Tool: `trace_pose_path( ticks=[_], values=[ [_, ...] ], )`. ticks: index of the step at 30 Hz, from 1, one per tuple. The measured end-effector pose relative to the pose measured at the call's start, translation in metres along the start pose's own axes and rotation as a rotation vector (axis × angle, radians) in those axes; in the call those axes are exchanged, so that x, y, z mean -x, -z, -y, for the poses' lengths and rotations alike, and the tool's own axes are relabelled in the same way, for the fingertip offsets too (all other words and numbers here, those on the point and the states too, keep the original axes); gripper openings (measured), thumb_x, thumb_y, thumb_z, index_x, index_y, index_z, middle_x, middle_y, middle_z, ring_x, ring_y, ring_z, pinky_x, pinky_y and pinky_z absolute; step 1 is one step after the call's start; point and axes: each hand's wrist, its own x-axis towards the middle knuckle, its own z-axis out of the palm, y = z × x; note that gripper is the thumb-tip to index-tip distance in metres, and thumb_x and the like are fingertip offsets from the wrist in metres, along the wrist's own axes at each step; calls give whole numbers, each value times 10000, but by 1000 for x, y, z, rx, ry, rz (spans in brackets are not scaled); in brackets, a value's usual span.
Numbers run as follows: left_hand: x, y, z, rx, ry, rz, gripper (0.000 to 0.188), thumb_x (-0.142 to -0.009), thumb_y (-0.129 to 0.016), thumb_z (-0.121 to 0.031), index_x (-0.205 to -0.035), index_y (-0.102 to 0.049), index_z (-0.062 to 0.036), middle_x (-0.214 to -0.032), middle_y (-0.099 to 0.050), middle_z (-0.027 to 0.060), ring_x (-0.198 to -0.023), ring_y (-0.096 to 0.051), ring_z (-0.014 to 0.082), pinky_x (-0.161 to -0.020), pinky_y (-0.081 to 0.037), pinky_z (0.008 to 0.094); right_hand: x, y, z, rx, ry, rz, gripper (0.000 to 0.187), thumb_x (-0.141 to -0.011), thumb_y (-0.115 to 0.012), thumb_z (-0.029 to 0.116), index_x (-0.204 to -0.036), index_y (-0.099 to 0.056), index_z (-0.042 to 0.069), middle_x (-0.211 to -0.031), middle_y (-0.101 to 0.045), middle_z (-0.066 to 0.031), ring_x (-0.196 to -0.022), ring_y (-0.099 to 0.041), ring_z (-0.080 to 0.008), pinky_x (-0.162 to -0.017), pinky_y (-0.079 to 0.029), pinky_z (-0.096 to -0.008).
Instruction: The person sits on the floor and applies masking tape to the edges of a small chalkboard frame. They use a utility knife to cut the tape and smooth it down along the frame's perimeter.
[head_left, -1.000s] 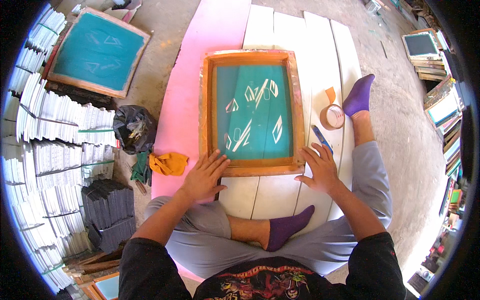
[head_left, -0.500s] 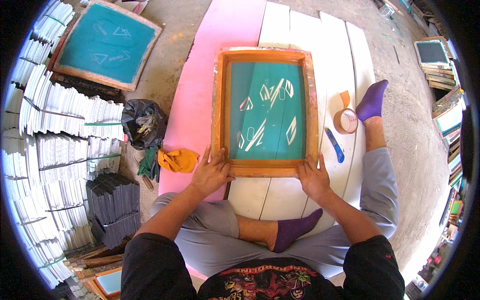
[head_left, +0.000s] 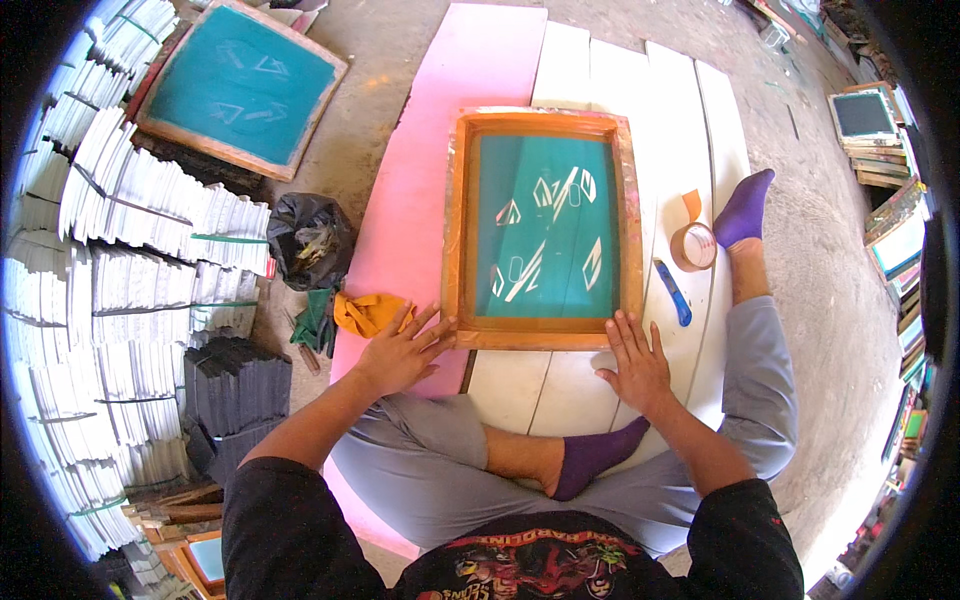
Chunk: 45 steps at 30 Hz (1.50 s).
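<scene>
A screen-printing frame (head_left: 546, 338) of orange-brown wood lies flat before me, its teal mesh (head_left: 560, 215) marked with pale angular shapes. Beside its lower left corner is my left hand (head_left: 400, 355), open, fingers spread and fingertips at the wood. My right hand (head_left: 640, 368) is open too, with fingertips by the lower right corner and the thumb out to the side. Neither hand grips anything. Right of the frame lie a blue utility knife (head_left: 674, 293) and a roll of brown tape (head_left: 681, 249) with a loose end sticking up.
White planks (head_left: 505, 395) and a pink board (head_left: 415, 180) bear the frame. Left of them are an orange cloth (head_left: 368, 314), a black plastic bag (head_left: 300, 265) and tall paper stacks (head_left: 140, 290). Another teal screen (head_left: 235, 85) lies at the far left. My socked foot (head_left: 742, 208) rests right.
Both hands have loosened from the frame's lower corners, their fingers now spread flatter. The left has moved slightly outward. The whole view has shifted a little.
</scene>
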Motion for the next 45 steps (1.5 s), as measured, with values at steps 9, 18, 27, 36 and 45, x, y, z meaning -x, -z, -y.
trace_pose_path(
  ticks=[9,18,27,36,45],
  values=[
    [2,0,-11,147,41,-71,794,-798,-769,-433,-1498,-511,-159,-1611,-407,7,-1544,-252,277,-1261,-140,564,-39,-17,111,-109,144,-100,932,-893,-582,669,-1584,-358,86,-1662,-303,-125,-1555,-212,-322,-1238,-124,-599],
    [-2,-6,-8,190,44,-68,718,-811,-759,-390,-1460,-556,-159,-1597,-431,3,-1543,-250,298,-1251,-163,589,-91,-10,169,-195,161,-212,857,-903,-570,689,-1553,-433,148,-1621,-375,-115,-1520,-278,-364,-1199,-214,-613],
    [-6,-16,-4,268,68,-98,641,-836,-718,-347,-1442,-583,-189,-1576,-469,-20,-1528,-290,301,-1243,-185,607,-88,-16,173,-123,188,-243,842,-891,-533,715,-1553,-430,204,-1611,-373,-160,-1451,-353,-464,-1118,-286,-715],
    [-10,-26,2,262,69,-167,491,-873,-700,-386,-1320,-672,-183,-1440,-607,10,-1497,-359,312,-1224,-231,605,-83,15,157,-202,347,-201,819,-882,-667,575,-1564,-403,205,-1573,-419,-172,-1414,-410,-452,-1136,-317,-652],
    [-49,-35,-24,95,97,-242,462,-867,-722,-337,-1273,-665,-124,-1369,-639,100,-1433,-438,308,-1227,-211,611,-108,1,130,-398,68,-37,529,-770,-834,271,-1198,-614,51,-1156,-613,-111,-1181,-576,-322,-946,-524,-461]
  ],
)
